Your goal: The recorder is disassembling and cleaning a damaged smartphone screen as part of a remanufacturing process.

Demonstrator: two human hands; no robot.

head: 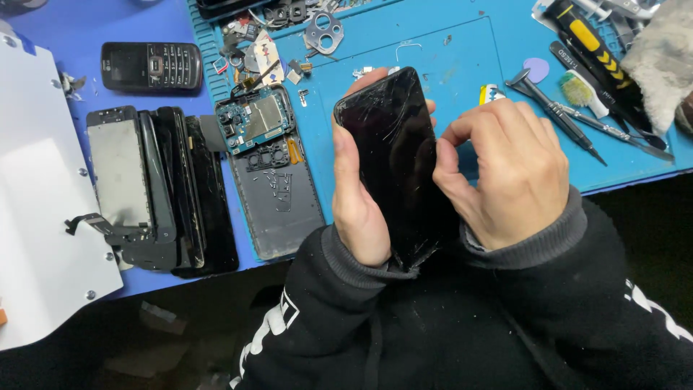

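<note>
Two hands meet over the near edge of the worktop (pixel 433 43), both coming out of black sleeves with grey cuffs. The left hand (pixel 355 195) is clamped around the left edge of a black phone with a cracked screen (pixel 393 159), thumb along that edge and fingertips showing past the phone's top. The right hand (pixel 509 170) is curled, its thumb and bent fingers pressed against the phone's right edge. This phone is held upright, slightly tilted, above the near edge of the blue mat.

Just to the left, a phone body with its back off (pixel 271 170) lies on the mat's near left corner, its circuit board exposed. Farther left, near the worktop's left edge, a stack of removed screens (pixel 162 184) leans beside a white panel (pixel 40 180). Beyond them, toward the far left corner, lies a black keypad phone (pixel 150 66). Along the far right side, a dark screwdriver (pixel 554 112) and a yellow-and-black tool (pixel 593 47) rest on the mat, near a grey cloth (pixel 664 61).
</note>
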